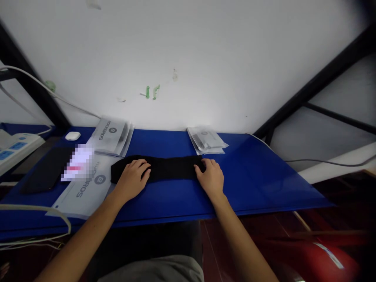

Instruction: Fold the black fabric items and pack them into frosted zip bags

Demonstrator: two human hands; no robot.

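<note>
A long strip of black fabric (173,168), its exact kind unclear, lies flat across the blue table. My left hand (133,176) rests palm down on its left part, thumb apart from the fingers. On the right end of the fabric lies my right hand (210,174), with its thumb spread from the bent fingers. Both hands touch the cloth from above, open. Left of my left hand is a printed grey-white plastic bag (88,192), partly under a phone with a blurred lit screen (78,162).
Stacked printed bags (110,135) stand back left, and more packets (207,139) lie back right against the wall. A white earbud case (73,136), a dark flat device (48,170), a power strip (19,147) and cables occupy the left. Black metal bars flank the blue table (252,180).
</note>
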